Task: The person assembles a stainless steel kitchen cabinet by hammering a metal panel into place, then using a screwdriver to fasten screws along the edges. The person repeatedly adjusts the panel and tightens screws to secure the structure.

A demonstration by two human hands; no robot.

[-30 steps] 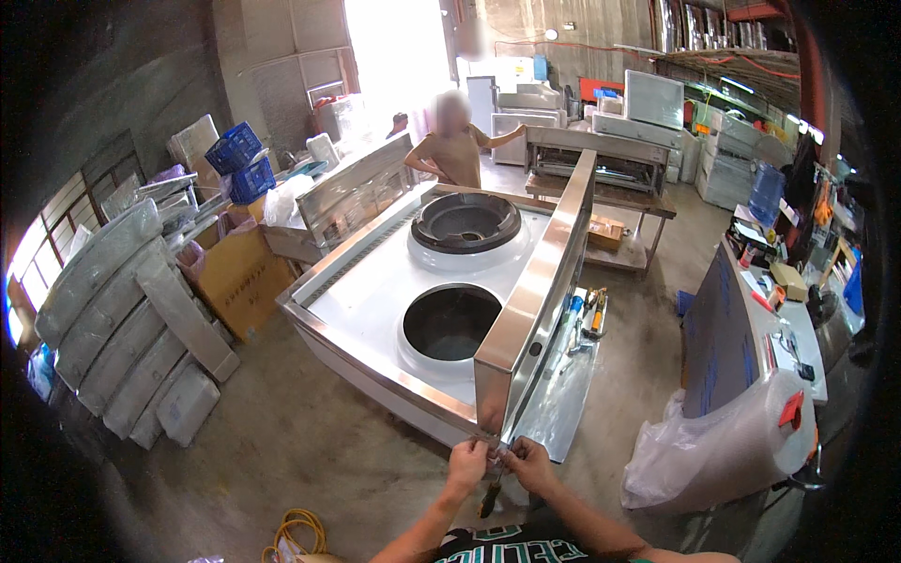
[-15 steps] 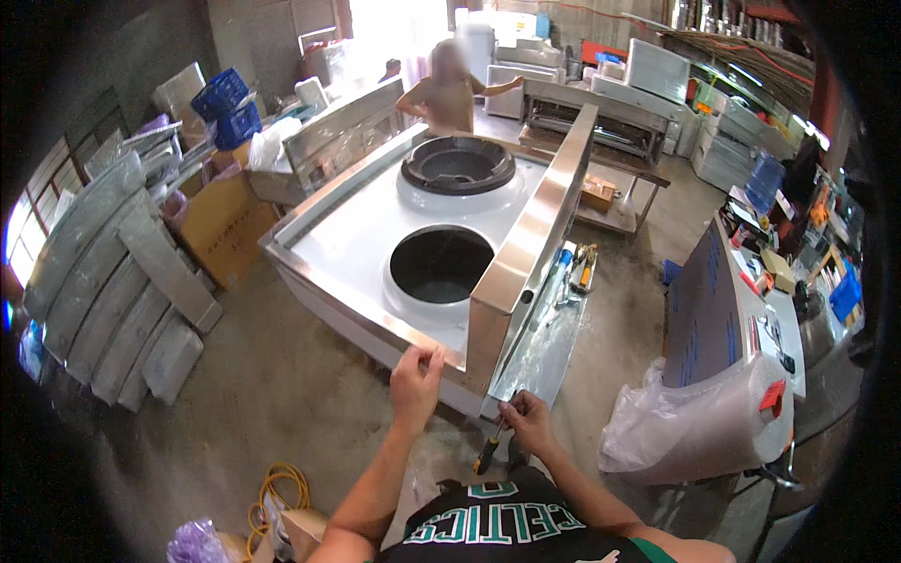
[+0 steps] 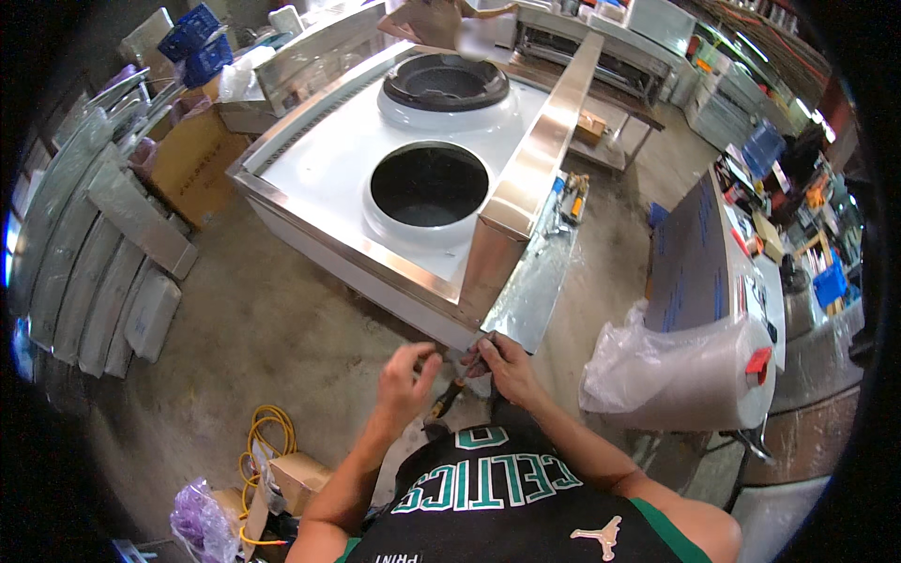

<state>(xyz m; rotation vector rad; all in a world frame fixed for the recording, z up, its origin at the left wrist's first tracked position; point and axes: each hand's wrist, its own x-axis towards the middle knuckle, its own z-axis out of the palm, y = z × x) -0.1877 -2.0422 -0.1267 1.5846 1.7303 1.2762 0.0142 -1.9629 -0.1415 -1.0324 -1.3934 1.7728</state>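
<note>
A screwdriver (image 3: 444,402) with a black and yellow handle hangs handle-down from my right hand (image 3: 499,364), whose fingers are closed around its shaft. This hand is just below the front right corner of a stainless steel wok range (image 3: 319,192). My left hand (image 3: 405,383) is in the air beside it, fingers curled but apart, with nothing visible in them. The range has two round burner openings: the near one (image 3: 430,185) is a bare dark hole, while a black ring (image 3: 446,83) sits on the far one. A tall steel backsplash (image 3: 535,155) runs along the right side.
Tools (image 3: 572,199) lie on a steel shelf behind the backsplash. At right are a bubble wrap roll (image 3: 685,375) and a cluttered workbench (image 3: 751,253). Wrapped panels (image 3: 113,272) lean at left. A yellow hose (image 3: 267,427) and cardboard box (image 3: 298,480) are near me. Another person (image 3: 422,19) stands beyond.
My left hand has left the range's front edge and come down toward my right hand. My right hand has moved slightly left with the screwdriver. The view has tilted downward.
</note>
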